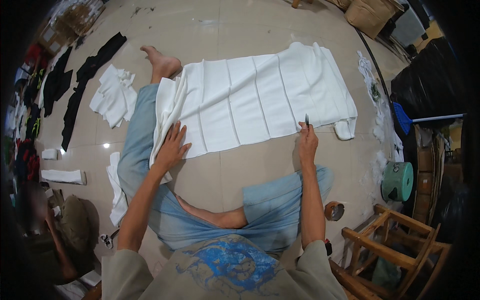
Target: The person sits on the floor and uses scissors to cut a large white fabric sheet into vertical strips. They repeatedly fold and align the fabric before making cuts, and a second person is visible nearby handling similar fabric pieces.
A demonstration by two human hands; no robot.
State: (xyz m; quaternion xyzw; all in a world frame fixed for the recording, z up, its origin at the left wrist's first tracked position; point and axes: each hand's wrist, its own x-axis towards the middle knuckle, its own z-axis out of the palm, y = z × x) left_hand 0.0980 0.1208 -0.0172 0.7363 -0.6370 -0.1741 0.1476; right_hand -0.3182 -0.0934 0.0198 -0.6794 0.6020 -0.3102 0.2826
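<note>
A long white knit cloth (pixel 245 95) with several dark lines running across it is spread on the floor in front of me. My left hand (pixel 172 146) rests on its left end with the fingers spread, beside gathered folds. At the near right edge of the cloth, my right hand (pixel 308 142) is closed around a small dark pointed tool (pixel 307 119). The tool's tip points away from me, over the cloth; most of it is hidden in my fist, so its exact kind does not show. At the right end lies a folded white piece (pixel 345 129).
Crumpled white cloth (pixel 115 94) and black strips (pixel 95 62) lie at left. A person (pixel 70 225) sits at lower left near scissors (pixel 107 241). On the right are a tape roll (pixel 334 211), a green round object (pixel 397 181), a wooden stool (pixel 390 235) and a blue broom (pixel 402 119).
</note>
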